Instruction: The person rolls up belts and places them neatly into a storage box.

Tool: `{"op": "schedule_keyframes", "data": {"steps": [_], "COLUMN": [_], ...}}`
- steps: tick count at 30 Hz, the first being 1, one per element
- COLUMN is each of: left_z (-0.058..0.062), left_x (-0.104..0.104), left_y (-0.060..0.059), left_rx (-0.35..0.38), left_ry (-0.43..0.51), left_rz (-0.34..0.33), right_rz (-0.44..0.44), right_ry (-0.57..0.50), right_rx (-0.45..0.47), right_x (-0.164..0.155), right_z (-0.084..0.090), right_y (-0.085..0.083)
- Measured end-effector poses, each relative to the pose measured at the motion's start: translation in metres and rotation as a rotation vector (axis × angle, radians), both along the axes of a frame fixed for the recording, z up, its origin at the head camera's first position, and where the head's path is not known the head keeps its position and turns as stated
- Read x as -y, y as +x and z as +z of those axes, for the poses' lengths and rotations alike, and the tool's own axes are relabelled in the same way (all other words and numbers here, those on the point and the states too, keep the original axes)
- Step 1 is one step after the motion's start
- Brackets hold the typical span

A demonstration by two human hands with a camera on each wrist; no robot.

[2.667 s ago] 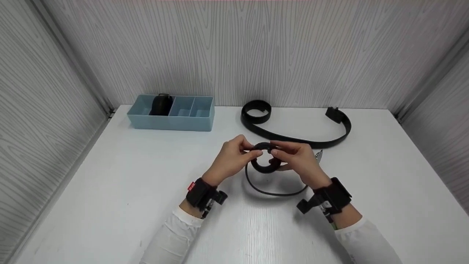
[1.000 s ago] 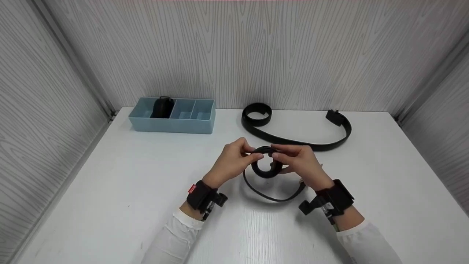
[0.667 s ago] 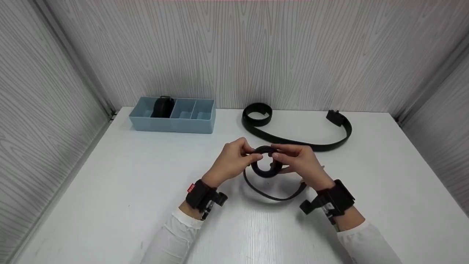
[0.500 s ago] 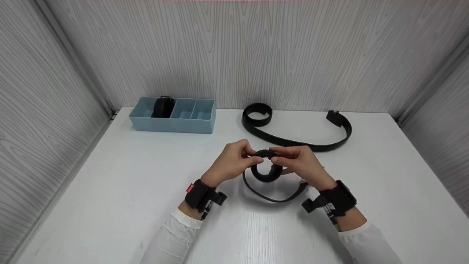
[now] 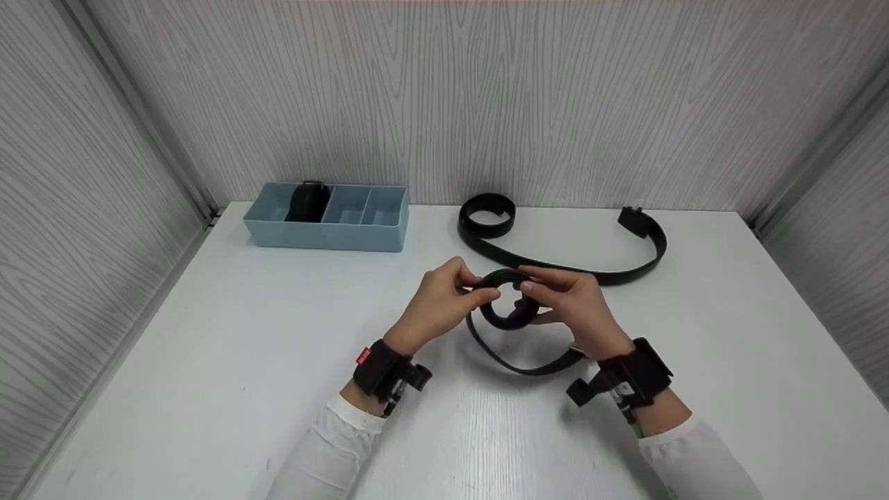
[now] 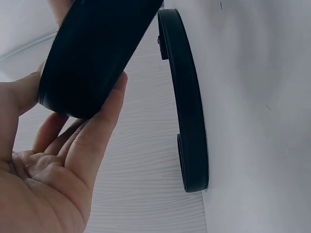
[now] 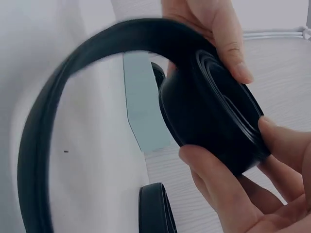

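Observation:
In the head view, a black belt (image 5: 510, 323) is wound into a coil above the table, between both hands. My left hand (image 5: 441, 302) pinches the coil's left side with thumb and fingers. The right hand (image 5: 573, 302) grips its right side, thumb at the inner edge. A loose length of this belt (image 7: 34, 160) curves away from the coil in the right wrist view. In the head view it hangs as a loop below the hands, and its far end passes beside the right wrist. Several layers show along the coil's edge (image 7: 228, 99).
A second black belt (image 5: 555, 267) lies behind the hands, one end curled, a buckle (image 5: 634, 221) at the other. At the back left stands a blue divided tray (image 5: 326, 237) with a rolled black belt (image 5: 308, 203) in one compartment. Grey panels (image 5: 444, 90) enclose the white table.
The hands have kept hold of the coil and turned it slightly, raising it a little in the last half second. The belt's loose end has drawn in from beyond the right hand towards its wrist.

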State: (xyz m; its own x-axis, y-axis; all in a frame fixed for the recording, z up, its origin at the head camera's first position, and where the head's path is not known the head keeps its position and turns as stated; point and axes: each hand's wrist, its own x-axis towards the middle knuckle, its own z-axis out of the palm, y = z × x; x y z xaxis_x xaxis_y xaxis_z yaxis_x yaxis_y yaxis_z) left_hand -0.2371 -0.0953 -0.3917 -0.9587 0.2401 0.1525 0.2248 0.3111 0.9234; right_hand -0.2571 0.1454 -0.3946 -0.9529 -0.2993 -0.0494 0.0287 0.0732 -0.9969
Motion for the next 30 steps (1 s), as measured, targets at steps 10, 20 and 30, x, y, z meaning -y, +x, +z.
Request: {"op": "schedule_keyframes", "data": {"steps": [10,20,30], "left_z": [0.0040,0.0047,-0.0009], "left_x": [0.0044,0.0038,-0.0026], "left_y": [0.0008,0.0020,0.0003], "left_rx": [-0.016,0.011,-0.007], "left_ry": [-0.017,-0.077,0.028], "left_rz": [-0.042,-0.079,0.022], "right_rz": [0.092,0.148,-0.018], "right_ry": [0.050,0.155,-0.002], "right_rx": [-0.022,-0.067,-0.054], "right_x": [-0.0048,-0.0041,0.0033], "right_z": [0.0049,0.0069,0.0025], "right_y": [-0.0006,0.0025,0.0022]}}
